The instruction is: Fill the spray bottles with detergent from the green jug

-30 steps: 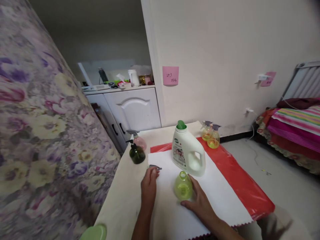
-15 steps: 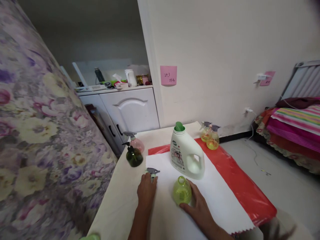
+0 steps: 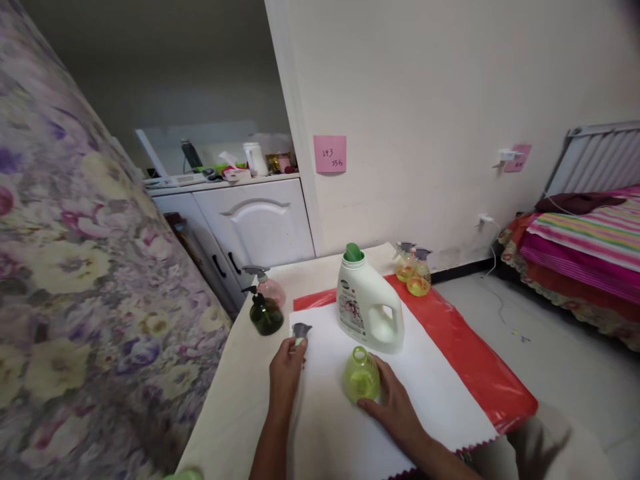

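Note:
My right hand point(image 3: 393, 404) wraps round a small light-green bottle point(image 3: 361, 376) that stands open-necked on a white sheet point(image 3: 435, 393). My left hand point(image 3: 285, 371) pinches a grey spray-trigger head point(image 3: 301, 331) at the sheet's left edge, held upright. Just beyond the green bottle stands a white detergent jug point(image 3: 369, 303) with a green cap and a handle.
A dark green pump bottle point(image 3: 265, 314) and a pink spray bottle point(image 3: 271, 287) stand at the table's left. Two yellow spray bottles point(image 3: 413, 275) stand at the far edge on a red sheet point(image 3: 475, 363). A flowered curtain hangs at left, a bed at right.
My left hand has turned the grey spray head from lying sideways to upright and drawn slightly left. My right hand stays on the green bottle. The view shifted a little.

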Demonstrator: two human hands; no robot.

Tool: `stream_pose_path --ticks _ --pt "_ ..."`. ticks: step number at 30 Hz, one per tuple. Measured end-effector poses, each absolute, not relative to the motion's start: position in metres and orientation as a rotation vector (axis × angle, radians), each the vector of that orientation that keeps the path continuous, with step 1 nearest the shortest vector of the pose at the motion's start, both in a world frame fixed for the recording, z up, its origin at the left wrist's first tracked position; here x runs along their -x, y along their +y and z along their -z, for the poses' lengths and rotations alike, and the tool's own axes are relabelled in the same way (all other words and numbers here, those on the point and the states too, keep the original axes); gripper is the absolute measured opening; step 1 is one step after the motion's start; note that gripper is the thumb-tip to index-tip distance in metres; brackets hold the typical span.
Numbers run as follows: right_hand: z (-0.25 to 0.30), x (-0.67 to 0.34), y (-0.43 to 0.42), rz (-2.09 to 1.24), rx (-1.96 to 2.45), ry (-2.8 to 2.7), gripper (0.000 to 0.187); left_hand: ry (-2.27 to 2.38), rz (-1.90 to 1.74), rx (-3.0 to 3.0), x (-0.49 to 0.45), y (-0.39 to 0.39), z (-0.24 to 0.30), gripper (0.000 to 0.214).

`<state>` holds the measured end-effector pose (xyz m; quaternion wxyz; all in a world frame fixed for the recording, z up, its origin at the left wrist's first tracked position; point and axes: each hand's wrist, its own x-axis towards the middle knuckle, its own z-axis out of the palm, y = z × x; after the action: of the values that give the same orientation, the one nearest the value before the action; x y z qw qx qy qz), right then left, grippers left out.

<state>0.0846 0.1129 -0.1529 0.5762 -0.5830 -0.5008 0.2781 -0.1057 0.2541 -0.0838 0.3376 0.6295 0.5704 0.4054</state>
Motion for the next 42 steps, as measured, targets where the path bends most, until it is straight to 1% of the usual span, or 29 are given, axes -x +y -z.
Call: stream_pose_path --ticks 2,3,4,6,8,11,14,18,22,28,32,37,42 --pt "0.152 -0.084 0.113 -0.642 1.370 -1.168 0.073 1.365 -1.155 -1.542 0.105 0.250 0.074 0.047" --pt "0.151 -0.084 0.113 -0.640 1.375 -1.163 0.073 1.280 -1.229 -1.452 0.104 0.248 0.067 0.048" --pt "0.151 -0.084 0.113 -0.640 1.376 -1.161 0.073 1.182 -1.303 -1.350 0.103 0.244 0.059 0.047" --pt "0.151 -0.084 0.113 -0.644 1.369 -1.157 0.073 0.848 -1.455 -0.989 0.101 0.235 0.039 0.039" --pt "0.153 -0.084 0.113 -0.649 1.357 -1.158 0.073 0.606 -1.501 -0.813 0.097 0.224 0.016 0.035" --pt "0.154 -0.085 0.113 -0.653 1.337 -1.169 0.073 0.454 -1.579 -0.786 0.088 0.205 -0.014 0.033" --pt "0.154 -0.085 0.113 -0.647 1.326 -1.178 0.073 0.366 -1.625 -0.812 0.074 0.190 -0.031 0.033" --pt "0.152 -0.085 0.112 -0.650 1.338 -1.178 0.074 0.346 -1.625 -0.786 0.054 0.180 -0.034 0.035" --pt "0.153 -0.086 0.113 -0.638 1.339 -1.177 0.074 0.359 -1.593 -0.829 0.039 0.178 -0.026 0.037" --pt "0.151 -0.086 0.113 -0.659 1.334 -1.159 0.074 0.480 -1.536 -0.876 0.032 0.181 -0.008 0.033" --pt "0.149 -0.086 0.114 -0.688 1.318 -1.158 0.076 0.543 -1.508 -0.938 0.032 0.179 -0.007 0.031" --pt "0.147 -0.087 0.113 -0.684 1.328 -1.138 0.077 0.704 -1.314 -1.141 0.023 0.171 -0.004 0.033" --pt "0.142 -0.086 0.112 -0.686 1.317 -1.139 0.076 0.761 -1.162 -1.325 0.018 0.169 0.012 0.035"
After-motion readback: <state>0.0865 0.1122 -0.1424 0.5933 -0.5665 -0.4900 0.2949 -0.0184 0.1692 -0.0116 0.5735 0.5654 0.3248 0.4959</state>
